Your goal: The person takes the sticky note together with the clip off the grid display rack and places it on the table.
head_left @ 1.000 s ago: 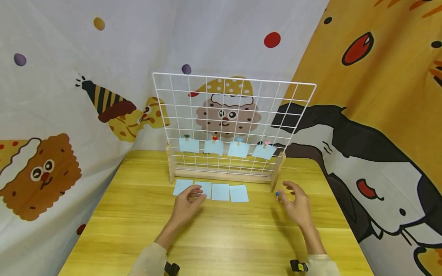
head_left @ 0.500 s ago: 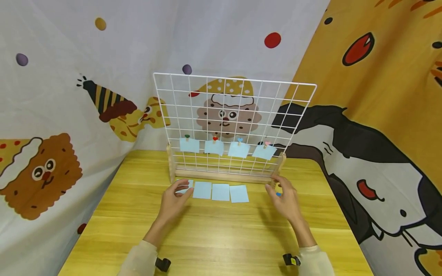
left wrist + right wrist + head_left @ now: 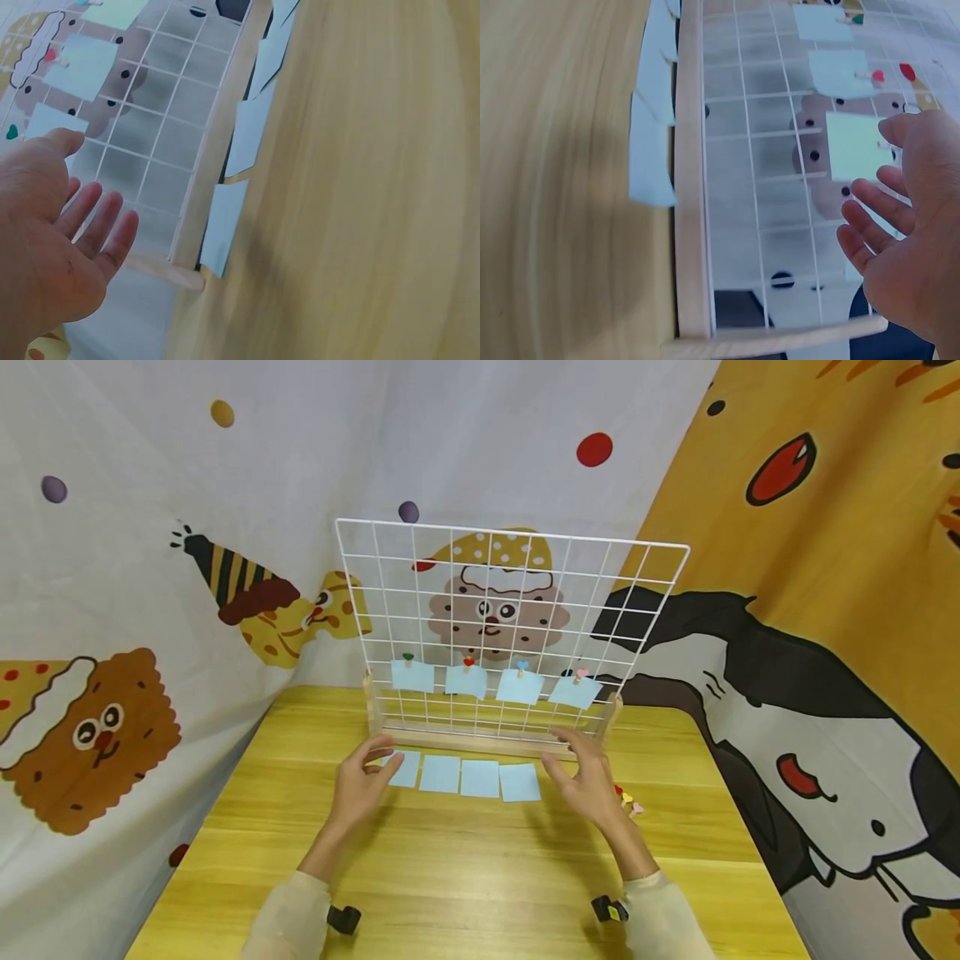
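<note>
A white wire grid (image 3: 510,610) stands upright in a wooden base (image 3: 480,742) on the yellow table. Several pale blue notes (image 3: 519,687) hang on its lower wires, each under a small coloured peg (image 3: 467,662). More blue notes (image 3: 480,777) lie in a row in front of the base. My left hand (image 3: 360,781) hovers open at the leftmost lying note (image 3: 405,768); the left wrist view shows its palm (image 3: 60,240) spread near the grid. My right hand (image 3: 583,775) is open just right of the row, holding nothing, its fingers (image 3: 877,225) spread before the grid.
A few small coloured pegs (image 3: 628,798) lie on the table (image 3: 465,877) right of my right hand. Printed cartoon cloth (image 3: 112,610) hangs behind and at both sides. A black strap (image 3: 343,918) sits on each wrist.
My left hand slid left off the lying notes to the row's left end. My right hand moved left and forward, uncovering the loose pegs.
</note>
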Available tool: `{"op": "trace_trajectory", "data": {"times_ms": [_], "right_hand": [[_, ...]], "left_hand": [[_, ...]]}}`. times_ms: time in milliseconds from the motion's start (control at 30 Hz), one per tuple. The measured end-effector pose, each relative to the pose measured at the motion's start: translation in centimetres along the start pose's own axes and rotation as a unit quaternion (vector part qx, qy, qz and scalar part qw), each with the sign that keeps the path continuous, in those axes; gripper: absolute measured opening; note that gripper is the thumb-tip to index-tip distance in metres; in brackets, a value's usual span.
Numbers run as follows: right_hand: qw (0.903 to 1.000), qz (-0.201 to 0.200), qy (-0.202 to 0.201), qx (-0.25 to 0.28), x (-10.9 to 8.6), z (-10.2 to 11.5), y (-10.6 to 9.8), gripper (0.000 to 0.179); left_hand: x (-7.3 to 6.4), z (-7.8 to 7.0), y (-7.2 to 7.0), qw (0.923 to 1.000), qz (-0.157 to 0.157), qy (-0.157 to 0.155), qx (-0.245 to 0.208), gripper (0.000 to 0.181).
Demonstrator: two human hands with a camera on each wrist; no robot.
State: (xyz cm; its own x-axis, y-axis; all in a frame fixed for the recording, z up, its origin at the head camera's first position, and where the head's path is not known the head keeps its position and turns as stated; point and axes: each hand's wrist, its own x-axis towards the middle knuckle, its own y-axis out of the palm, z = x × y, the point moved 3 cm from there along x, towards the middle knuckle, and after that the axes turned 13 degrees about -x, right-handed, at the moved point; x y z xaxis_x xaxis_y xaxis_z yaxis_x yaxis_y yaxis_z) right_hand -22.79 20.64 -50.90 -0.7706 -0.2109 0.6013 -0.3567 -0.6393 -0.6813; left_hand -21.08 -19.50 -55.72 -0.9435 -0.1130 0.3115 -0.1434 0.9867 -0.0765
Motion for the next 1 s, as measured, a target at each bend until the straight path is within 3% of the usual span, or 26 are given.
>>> {"op": "trace_trajectory", "data": {"times_ms": [433, 667, 1000], "right_hand": [[0.9989, 0.022, -0.034, 0.025, 3.5, 4.0, 1.8, 0.046], [0.9968, 0.019, -0.068, 0.037, 5.3, 5.7, 2.8, 0.044], [0.9939, 0.025, -0.096, 0.047, 7.0, 7.6, 3.8, 0.044]], "left_hand": [[3.3, -1.1, -1.0, 0.9986, -0.024, 0.046, 0.013, 0.039], [4.8, -1.4, -0.8, 0.9992, -0.019, 0.034, 0.005, 0.041], [6.7, -1.9, 0.1, 0.9984, -0.049, 0.027, -0.008, 0.035]]}}
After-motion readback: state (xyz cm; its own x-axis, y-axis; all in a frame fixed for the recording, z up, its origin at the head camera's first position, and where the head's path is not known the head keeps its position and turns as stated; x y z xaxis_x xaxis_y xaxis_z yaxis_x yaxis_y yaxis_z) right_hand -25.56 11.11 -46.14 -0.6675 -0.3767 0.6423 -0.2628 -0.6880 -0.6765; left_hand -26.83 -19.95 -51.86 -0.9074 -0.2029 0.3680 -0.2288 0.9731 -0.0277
